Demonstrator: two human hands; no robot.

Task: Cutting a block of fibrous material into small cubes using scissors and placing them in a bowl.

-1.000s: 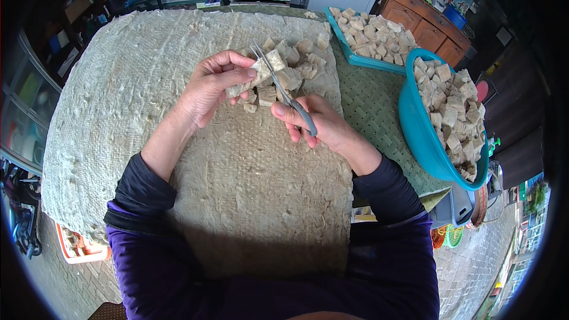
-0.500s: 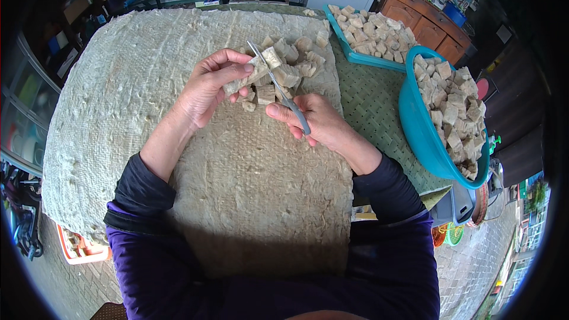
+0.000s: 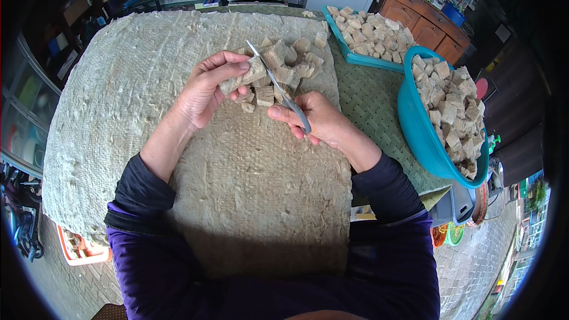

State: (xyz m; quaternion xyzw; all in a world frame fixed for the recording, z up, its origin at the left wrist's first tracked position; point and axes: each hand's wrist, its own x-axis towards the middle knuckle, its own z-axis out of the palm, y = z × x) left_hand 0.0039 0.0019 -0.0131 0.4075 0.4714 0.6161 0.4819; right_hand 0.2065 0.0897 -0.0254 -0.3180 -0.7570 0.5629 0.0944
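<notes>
Over the far half of a thick, fibrous beige mat (image 3: 255,172), a person's left hand (image 3: 207,86) pinches a short fibrous strip (image 3: 246,75) between thumb and fingers, its free end pointing up and to the right. The right hand (image 3: 314,117) is closed around the grey handles of a pair of scissors (image 3: 269,74); the blades slant up and to the left, passing right at the strip's free end, and look nearly together. Whether they touch the strip is hard to tell. Just beyond the blades, on the mat, lies a loose heap of fibrous chunks (image 3: 305,53), many of them roughly cube-shaped.

To the right, a green woven table covering (image 3: 373,95) shows past the mat's edge. A shallow teal tray (image 3: 370,64) on it is filled with similar beige cubes (image 3: 373,32), and near the tray's closer corner stands a deep teal basin (image 3: 415,124), heaped with more chunks.
</notes>
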